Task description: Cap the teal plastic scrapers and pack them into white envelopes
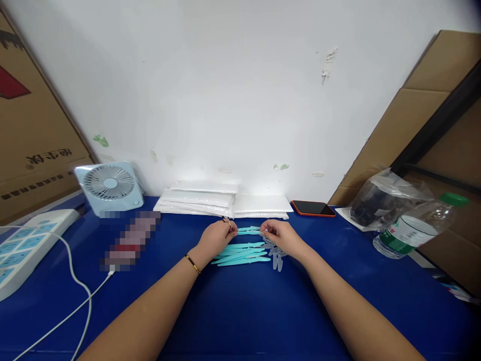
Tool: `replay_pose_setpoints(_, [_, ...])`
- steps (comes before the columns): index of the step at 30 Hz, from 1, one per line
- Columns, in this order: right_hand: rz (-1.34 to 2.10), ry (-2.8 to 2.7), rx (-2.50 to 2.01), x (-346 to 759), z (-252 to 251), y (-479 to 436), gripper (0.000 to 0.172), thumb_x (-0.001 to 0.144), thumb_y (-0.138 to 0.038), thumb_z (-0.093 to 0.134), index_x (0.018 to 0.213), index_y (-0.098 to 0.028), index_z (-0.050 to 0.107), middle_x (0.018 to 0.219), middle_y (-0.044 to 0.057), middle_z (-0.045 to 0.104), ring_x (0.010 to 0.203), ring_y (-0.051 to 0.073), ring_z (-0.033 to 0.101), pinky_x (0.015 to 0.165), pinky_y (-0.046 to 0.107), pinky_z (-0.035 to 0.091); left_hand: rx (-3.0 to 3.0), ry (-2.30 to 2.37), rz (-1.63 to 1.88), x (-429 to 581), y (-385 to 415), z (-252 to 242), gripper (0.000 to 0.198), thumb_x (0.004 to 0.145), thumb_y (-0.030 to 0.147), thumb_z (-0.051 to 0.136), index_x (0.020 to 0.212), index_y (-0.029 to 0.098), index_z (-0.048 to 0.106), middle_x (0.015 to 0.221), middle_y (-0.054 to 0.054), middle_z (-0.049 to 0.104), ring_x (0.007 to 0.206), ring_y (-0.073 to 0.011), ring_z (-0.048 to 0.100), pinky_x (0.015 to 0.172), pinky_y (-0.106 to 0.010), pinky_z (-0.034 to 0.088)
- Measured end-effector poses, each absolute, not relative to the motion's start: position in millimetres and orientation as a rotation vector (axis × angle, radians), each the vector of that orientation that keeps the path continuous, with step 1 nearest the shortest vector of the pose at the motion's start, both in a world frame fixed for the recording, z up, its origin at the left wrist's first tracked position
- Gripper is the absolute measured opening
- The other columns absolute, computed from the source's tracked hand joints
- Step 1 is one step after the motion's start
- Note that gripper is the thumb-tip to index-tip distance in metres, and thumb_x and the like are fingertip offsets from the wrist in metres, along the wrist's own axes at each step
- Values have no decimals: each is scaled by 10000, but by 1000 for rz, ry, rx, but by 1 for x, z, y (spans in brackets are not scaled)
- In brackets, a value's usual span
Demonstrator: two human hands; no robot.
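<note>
Two slim teal eyebrow razors (248, 231) span the gap between my hands. The thumb and fingers of my left hand (218, 237) are closed at their left end. My right hand (282, 236) pinches at the right end; its fingertips hide the tip, and I cannot tell whether a cap is between them. Just below, several more teal eyebrow razors (242, 254) lie in a loose, overlapping pile. Several small clear plastic blade caps (277, 261) are scattered to the right of the pile, under and beside my right hand.
Behind my hands, white packets (195, 200) lie stacked against the wall. A phone (313, 208), a bagged dark container (370, 200) and a plastic bottle (411, 230) are on the right. To the left are a small fan (110, 188), a power strip (33, 245) and a white cable (71, 313).
</note>
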State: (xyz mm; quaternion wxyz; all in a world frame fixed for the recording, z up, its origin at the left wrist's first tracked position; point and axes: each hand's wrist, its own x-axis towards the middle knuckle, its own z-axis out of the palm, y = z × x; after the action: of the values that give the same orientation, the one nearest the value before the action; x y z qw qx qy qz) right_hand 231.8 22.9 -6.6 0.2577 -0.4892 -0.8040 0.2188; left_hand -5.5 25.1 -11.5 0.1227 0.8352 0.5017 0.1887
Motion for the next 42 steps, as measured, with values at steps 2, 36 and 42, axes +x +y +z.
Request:
replay_pose_setpoints(2, [558, -2178, -1377, 234, -10, 26, 149, 798, -294, 509, 844, -199, 614, 727, 4, 606, 619, 123, 532, 570, 230, 386, 2447, 1490, 562, -6, 25, -10, 125, 832, 258, 496, 869, 214, 608, 867, -11, 621, 794, -152, 559, 690, -242, 406])
replay_pose_setpoints(36, [638, -2250, -1282, 229, -5, 21, 103, 802, -274, 540, 823, -207, 615, 722, 6, 607, 621, 123, 536, 549, 226, 381, 2718, 1357, 472, -1, 22, -9, 210, 882, 255, 433, 826, 191, 625, 836, -31, 639, 789, -162, 574, 701, -263, 385])
replay_pose_setpoints(42, [406, -2243, -1413, 241, -6, 27, 106, 762, -230, 554, 812, -200, 642, 811, 27, 596, 705, 139, 543, 646, 251, 397, 2647, 1397, 500, -3, 20, -6, 163, 802, 314, 571, 932, 233, 626, 905, -15, 628, 880, -181, 553, 735, -267, 390])
